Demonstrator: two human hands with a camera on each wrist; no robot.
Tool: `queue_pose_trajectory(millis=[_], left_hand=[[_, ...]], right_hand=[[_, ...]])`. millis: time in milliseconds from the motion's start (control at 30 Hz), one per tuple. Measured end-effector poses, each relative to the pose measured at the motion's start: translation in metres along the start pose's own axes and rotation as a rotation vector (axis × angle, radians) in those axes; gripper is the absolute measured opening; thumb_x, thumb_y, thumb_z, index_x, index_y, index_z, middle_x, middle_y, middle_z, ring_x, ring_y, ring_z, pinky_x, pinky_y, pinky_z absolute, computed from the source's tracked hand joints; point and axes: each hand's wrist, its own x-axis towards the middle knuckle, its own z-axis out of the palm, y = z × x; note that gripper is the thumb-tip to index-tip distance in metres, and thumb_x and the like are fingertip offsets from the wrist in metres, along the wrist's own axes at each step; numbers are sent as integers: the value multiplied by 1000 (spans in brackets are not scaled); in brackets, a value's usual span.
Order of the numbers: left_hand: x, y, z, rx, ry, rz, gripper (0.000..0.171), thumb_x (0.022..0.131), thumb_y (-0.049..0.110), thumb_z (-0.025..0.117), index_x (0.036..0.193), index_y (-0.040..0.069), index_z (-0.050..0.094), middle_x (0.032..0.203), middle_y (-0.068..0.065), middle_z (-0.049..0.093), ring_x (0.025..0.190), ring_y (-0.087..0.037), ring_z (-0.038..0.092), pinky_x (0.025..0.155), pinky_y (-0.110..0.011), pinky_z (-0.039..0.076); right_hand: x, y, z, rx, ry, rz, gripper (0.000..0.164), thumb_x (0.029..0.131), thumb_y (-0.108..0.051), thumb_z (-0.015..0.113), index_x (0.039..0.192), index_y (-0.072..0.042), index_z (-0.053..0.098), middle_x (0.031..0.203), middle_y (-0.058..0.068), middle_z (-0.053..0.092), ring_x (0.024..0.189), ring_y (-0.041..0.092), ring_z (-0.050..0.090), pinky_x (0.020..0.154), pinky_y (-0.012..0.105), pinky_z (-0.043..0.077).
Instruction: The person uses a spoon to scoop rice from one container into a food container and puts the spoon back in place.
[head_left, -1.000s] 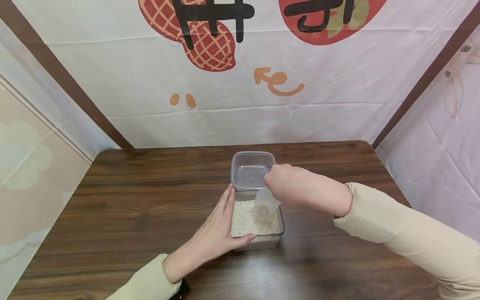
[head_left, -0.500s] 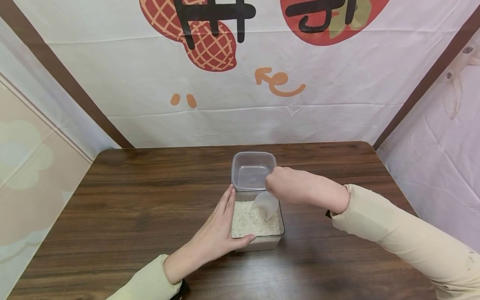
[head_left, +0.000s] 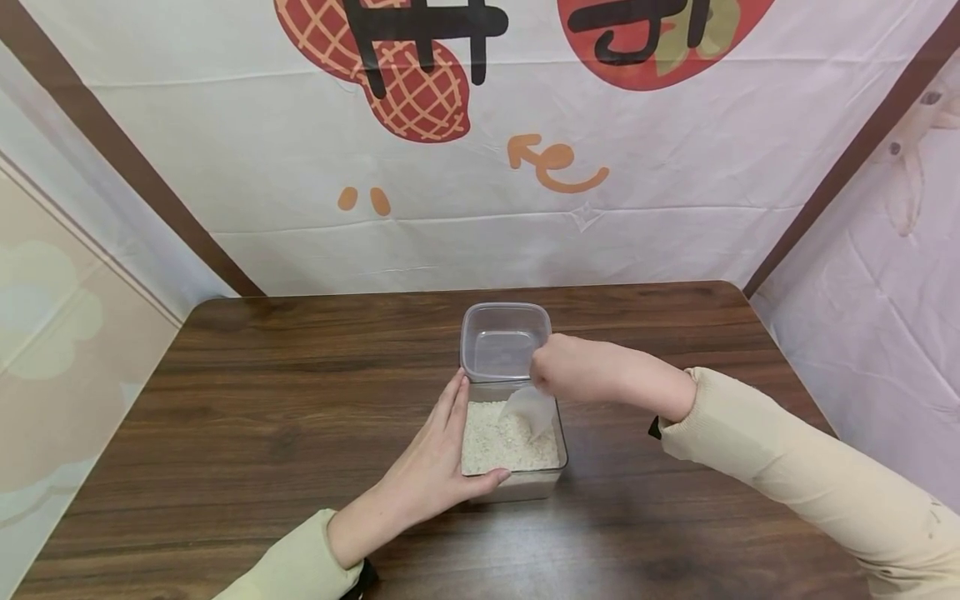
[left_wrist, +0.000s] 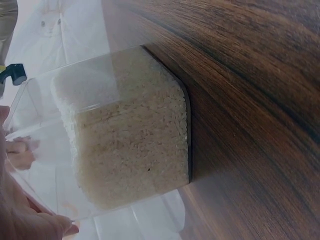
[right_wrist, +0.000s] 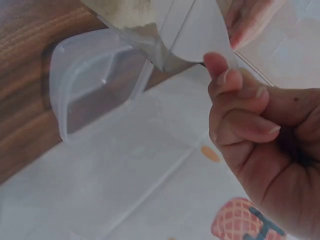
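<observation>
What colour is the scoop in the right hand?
The scoop is translucent white, seen best in the right wrist view.

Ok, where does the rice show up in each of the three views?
Head: the rice lies below centre, slightly right, with the scoop dipped in it.
Left wrist: it fills much of the left half, seen through the clear wall.
Right wrist: only a patch, at the top edge, left of centre.
Shared landmark: the box around it, visible in all three.
</observation>
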Motion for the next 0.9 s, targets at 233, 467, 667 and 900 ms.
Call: queue_pose_trajectory(millis=[233,467,667,900], left_hand=[[1,0,1,-10,4,8,107,71,53,68,139,-13,17,147,-25,15,133,-32,25,103,-41,31],[0,-1,2,-16,13,10,107,71,52,68,140,-12,15,148,-23,13,133,-31,24,103,-41,31],[0,-1,4,-22,16,17,107,72,52,68,139,-13,16,147,-24,14,134,-30,22,103,-41,31],[0,-1,3,-21,21,15,108,71,52,69,140,-12,15,147,-23,14,133,-32,24,104,-41,30]], right_hand=[[2,0,10,28,0,13,39,81,4,50,52,-16,33,53,-7,21,50,7,19,46,18,19],[7,-3,19,52,-18,31,36,85,1,50,53,-14,41,51,-7,25,47,6,22,44,16,22],[12,-7,30,36,-10,33,35,84,1,50,52,-12,45,49,-8,28,45,5,24,42,15,23],[15,-11,35,-24,36,26,30,84,1,51,55,-9,54,48,-7,34,44,5,28,40,17,27]])
